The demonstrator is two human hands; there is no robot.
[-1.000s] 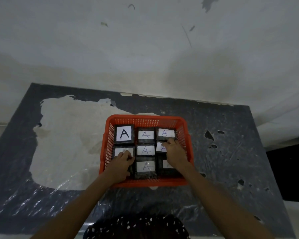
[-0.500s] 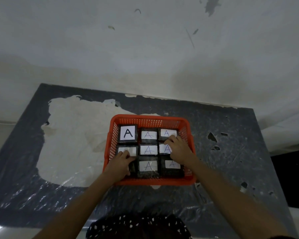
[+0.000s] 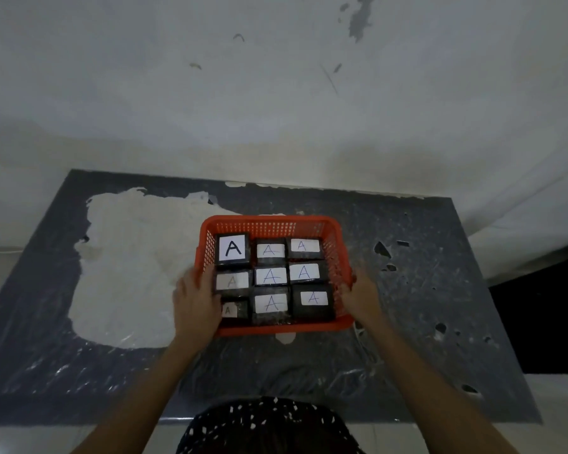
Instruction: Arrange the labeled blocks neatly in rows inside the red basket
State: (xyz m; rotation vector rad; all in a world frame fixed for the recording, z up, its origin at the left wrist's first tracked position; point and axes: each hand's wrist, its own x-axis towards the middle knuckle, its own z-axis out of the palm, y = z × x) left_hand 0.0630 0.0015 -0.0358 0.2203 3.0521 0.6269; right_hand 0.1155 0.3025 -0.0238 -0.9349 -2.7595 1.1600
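Your hands sit at either side of the red basket [image 3: 273, 224], which holds nine labeled blocks in three rows of three.

The basket rests on a dark, scuffed table [image 3: 423, 322] with a large pale worn patch [image 3: 128, 267] just to its left and a stained wall [image 3: 276, 93] behind; nothing else stands near it. Nine black blocks fill it, each with a white label marked "A"; the far-left block [image 3: 232, 249] carries the boldest letter. Your left hand [image 3: 195, 303] lies over the basket's left rim, fingers spread loosely, partly covering the near-left block [image 3: 235, 310]. Your right hand [image 3: 361, 294] rests against the right rim, fingers uncurled. You cannot tell if either hand actually grips the rim.
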